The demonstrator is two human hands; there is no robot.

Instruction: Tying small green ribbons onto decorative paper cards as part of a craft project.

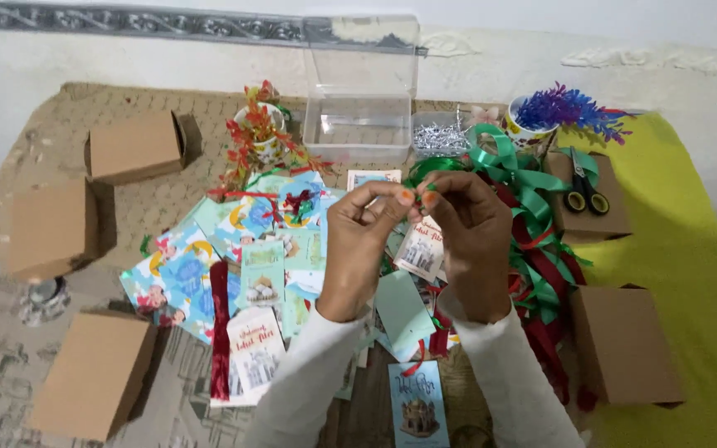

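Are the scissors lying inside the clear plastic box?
No, the scissors lie on a brown cardboard box at the right, apart from the clear plastic box.

Glossy satin ribbons [533, 199], matt cardboard boxes [624, 344], clear plastic container [360, 124].

Both hands raised together, left hand [361, 249] and right hand [473, 245], fingertips [406, 197] pinched and meeting.

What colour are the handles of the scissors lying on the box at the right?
The scissors have black handles with yellow inner rims, seen in the head view on a brown cardboard box.
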